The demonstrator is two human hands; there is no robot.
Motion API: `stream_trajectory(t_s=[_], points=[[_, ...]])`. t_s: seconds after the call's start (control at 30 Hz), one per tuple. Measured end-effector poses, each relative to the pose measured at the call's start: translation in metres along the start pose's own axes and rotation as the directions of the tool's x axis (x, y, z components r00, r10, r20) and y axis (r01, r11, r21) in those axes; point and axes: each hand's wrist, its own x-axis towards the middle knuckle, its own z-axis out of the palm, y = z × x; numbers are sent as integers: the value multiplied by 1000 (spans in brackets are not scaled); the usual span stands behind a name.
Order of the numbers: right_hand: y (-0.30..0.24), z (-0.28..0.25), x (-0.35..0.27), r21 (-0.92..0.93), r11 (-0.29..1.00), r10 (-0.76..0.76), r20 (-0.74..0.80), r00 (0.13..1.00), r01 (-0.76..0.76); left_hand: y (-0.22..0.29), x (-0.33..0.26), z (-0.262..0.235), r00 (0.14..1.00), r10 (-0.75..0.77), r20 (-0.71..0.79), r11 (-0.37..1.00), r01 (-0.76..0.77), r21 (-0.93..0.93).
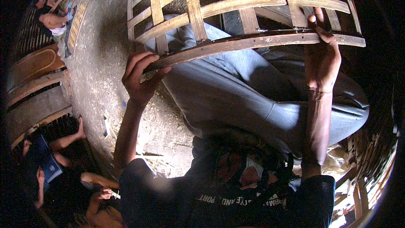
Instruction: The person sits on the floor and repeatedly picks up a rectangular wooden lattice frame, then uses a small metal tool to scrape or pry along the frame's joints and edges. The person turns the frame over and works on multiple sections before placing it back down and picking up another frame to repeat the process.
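Note:
A lattice panel [244, 5] of woven flat bamboo strips is held up over my crossed legs in grey trousers. Along its near side runs a dark brown wooden edge strip [244, 42], slightly bowed. My left hand [139, 76] pinches the left end of this edge strip, fingers on top and thumb below. Toward the right end, my right hand [322, 61] grips the same strip with the thumb over its face; its fingers reach up behind the lattice. The far side of the panel runs out of the picture.
Rough grey floor [99, 71] spreads to my left. Beyond it are wooden benches [36, 101], and a person [55, 19] beside another lattice panel [78, 25]. More people sit at the lower left, one with a blue folder-like thing [51, 166]. Wood pieces [358, 198] lie at lower right.

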Motion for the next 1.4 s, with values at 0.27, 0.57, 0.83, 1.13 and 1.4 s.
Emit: stream_trajectory(t_s=[0.27, 0.57, 0.83, 1.13, 1.4], points=[[9, -28, 7, 54, 996, 84, -217, 973, -74, 2, 12, -4, 982, 74, 177, 996, -81, 32], [6, -12, 2, 8, 997, 72, -194, 978, -72, 16, 45, -3, 905, 197, 377, 972, -231, 44], [1, 2, -5, -46, 996, 75, 8, 997, -75, 23, 72, -16, 817, 152, 557, 988, -132, -77], [-3, 8, -7, 168, 986, 13, 30, 999, -18, 29, 105, -30, 708, 91, 700, 979, 65, -192], [1, 4, -3, 238, 971, 4, 45, 999, -14, 25, 106, -25, 819, 76, 569, 962, 90, -258]])
